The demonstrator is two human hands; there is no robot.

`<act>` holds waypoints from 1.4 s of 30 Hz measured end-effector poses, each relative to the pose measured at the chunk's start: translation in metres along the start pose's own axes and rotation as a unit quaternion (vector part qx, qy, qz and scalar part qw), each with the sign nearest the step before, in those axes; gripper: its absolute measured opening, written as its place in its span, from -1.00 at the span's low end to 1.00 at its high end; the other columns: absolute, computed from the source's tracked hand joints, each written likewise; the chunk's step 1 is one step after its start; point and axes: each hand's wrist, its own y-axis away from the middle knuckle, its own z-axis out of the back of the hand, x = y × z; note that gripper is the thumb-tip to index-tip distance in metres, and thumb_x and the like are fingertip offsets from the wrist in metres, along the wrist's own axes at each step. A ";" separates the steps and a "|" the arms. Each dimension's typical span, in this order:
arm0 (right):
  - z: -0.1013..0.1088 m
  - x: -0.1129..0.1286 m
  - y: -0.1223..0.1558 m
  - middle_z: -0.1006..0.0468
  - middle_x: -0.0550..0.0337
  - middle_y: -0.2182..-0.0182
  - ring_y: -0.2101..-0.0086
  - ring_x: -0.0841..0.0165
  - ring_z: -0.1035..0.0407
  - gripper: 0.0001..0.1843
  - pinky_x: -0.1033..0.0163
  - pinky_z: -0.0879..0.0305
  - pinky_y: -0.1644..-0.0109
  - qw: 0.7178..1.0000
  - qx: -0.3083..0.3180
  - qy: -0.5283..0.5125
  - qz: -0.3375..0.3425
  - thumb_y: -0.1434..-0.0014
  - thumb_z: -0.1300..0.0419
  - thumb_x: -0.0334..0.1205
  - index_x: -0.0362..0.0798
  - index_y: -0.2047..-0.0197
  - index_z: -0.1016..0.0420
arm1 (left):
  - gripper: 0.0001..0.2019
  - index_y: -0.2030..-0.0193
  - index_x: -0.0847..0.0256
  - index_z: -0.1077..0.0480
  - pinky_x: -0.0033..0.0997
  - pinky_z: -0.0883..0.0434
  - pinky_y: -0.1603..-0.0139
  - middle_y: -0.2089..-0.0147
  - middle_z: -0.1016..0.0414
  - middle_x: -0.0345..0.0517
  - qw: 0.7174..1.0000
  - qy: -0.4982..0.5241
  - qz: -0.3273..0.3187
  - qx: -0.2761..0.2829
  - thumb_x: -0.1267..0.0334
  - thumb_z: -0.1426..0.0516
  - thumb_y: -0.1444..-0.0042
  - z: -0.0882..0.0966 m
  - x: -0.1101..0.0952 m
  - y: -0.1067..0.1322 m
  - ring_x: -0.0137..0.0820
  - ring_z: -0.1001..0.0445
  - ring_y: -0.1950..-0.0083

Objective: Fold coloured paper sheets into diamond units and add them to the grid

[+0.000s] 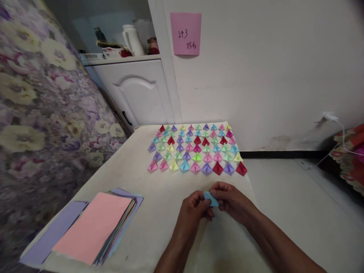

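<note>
A small piece of folded blue paper (211, 199) is held between my two hands, above the near part of the table. My left hand (196, 208) pinches its left and lower side, thumb in front. At its upper right edge, my right hand (229, 199) grips it between thumb and fingers. Some fingertips are hidden behind the paper. Beyond my hands, several rows of folded paper pieces (197, 157) in red, pink, purple, green, yellow and blue lie on the cream tabletop (159, 204).
Left on the table lies a stack of coloured paper (95, 223), pink on top, beside a purple sheet (57, 231). A floral curtain (57, 113) hangs at the left. Behind are a white cabinet (136, 91) and a wall with a pink note (185, 34). A charger (330, 116) is plugged in at right.
</note>
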 end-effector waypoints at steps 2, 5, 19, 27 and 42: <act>0.001 -0.002 -0.001 -0.25 0.41 0.69 0.65 0.60 -0.06 -0.78 0.43 0.05 0.56 1.000 0.003 -0.009 -0.005 0.08 -0.31 -0.20 -0.12 0.45 -0.37 | -0.87 0.43 0.30 -0.35 -0.52 -0.32 0.49 0.60 -0.44 -0.17 1.000 0.013 0.002 0.005 0.27 -0.18 0.02 0.000 -0.001 0.000 -0.49 -0.38 0.57; 0.003 -0.006 -0.002 -0.26 0.39 0.68 0.65 0.60 -0.08 -0.79 0.43 0.00 0.54 0.999 0.015 -0.033 -0.019 0.05 -0.31 -0.20 -0.14 0.41 -0.40 | -0.87 0.42 0.30 -0.34 -0.51 -0.33 0.47 0.57 -0.47 -0.14 0.999 0.040 -0.002 0.013 0.28 -0.17 0.01 -0.001 -0.002 0.002 -0.48 -0.41 0.55; -0.009 -0.021 -0.002 -0.40 0.28 0.48 0.54 0.56 -0.24 -0.77 0.38 -0.18 0.35 0.981 0.081 -0.170 -0.053 0.00 -0.29 -0.26 -0.11 0.24 -0.44 | -0.82 0.35 0.27 -0.35 -0.48 -0.39 0.46 0.44 -0.46 -0.19 0.995 0.093 -0.018 -0.022 0.32 -0.25 0.09 -0.003 -0.005 0.003 -0.47 -0.46 0.52; -0.006 -0.016 0.000 -0.43 0.27 0.46 0.54 0.51 -0.26 -0.65 0.34 -0.19 0.42 0.996 0.011 -0.072 -0.043 0.11 -0.34 -0.16 -0.04 0.23 -0.42 | -0.76 0.21 0.29 -0.42 -0.47 -0.41 0.41 0.39 -0.50 -0.13 0.998 0.056 0.005 -0.021 0.33 -0.23 0.07 -0.002 -0.008 0.005 -0.45 -0.49 0.47; -0.006 -0.011 -0.001 -0.44 0.28 0.60 0.58 0.46 -0.31 -0.83 0.34 -0.26 0.49 0.965 -0.054 0.232 0.107 0.09 -0.28 -0.27 -0.12 0.38 -0.42 | -0.81 0.45 0.27 -0.33 -0.49 -0.42 0.40 0.51 -0.48 -0.23 0.994 0.042 0.007 -0.096 0.26 -0.26 0.14 0.004 -0.001 -0.001 -0.48 -0.47 0.49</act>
